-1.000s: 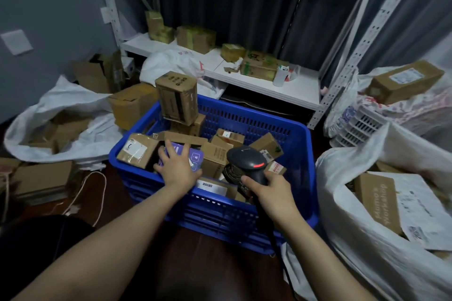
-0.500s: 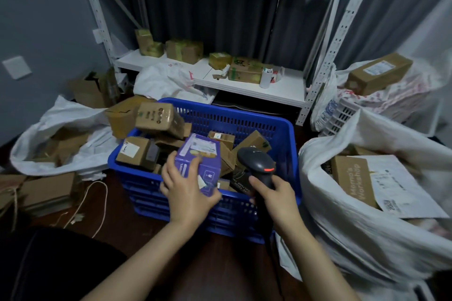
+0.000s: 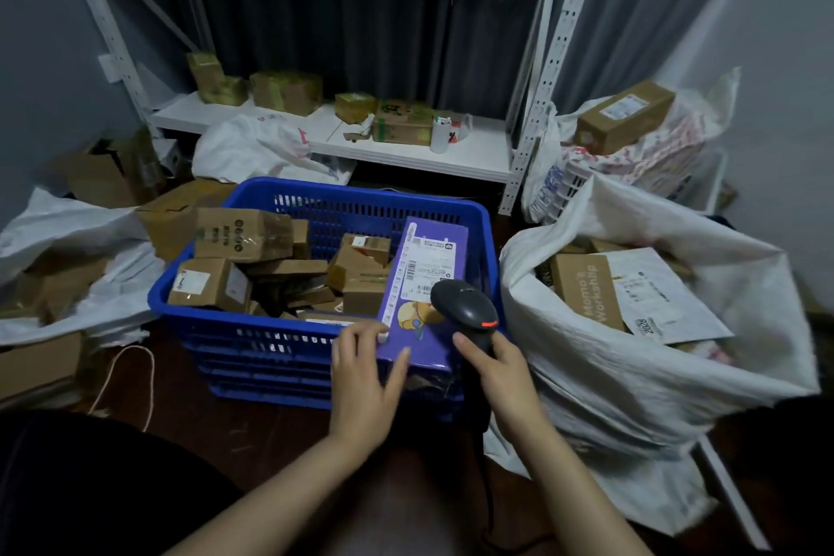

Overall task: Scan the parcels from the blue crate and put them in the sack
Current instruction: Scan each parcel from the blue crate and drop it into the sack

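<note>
1. The left hand (image 3: 365, 379) is reaching forward from the lower centre. It is gripping the near end of the purple parcel (image 3: 424, 280), with the thumb lying up its near face and the fingers curled over its left corner.
2. The right hand (image 3: 501, 370) is clenching the handle of the scanner (image 3: 467, 307). The scanner head is sitting just above that grip, with a red light showing on it. It is overlapping the right edge of the parcel's label side.
3. The purple parcel is running away from the left-hand grip, label face up. It is being held over the right end of the blue crate (image 3: 271, 334).
4. The crate is lying beyond and to the left of the left-hand grip. It is holding a jumble of brown cardboard boxes (image 3: 243, 235), some stacked and tilted.
5. The sack (image 3: 632, 375) is standing open just right of the scanner grip. It is holding a printed box (image 3: 586, 289) and a white mailer (image 3: 654, 293) among other items.
6. Compared with half a second ago, the parcel is now turned lengthwise and shifted from in front of the left hand towards the scanner. One second ago the left hand was pressing on it down among the boxes in the crate. The right hand is keeping its hold on the scanner throughout.
</note>
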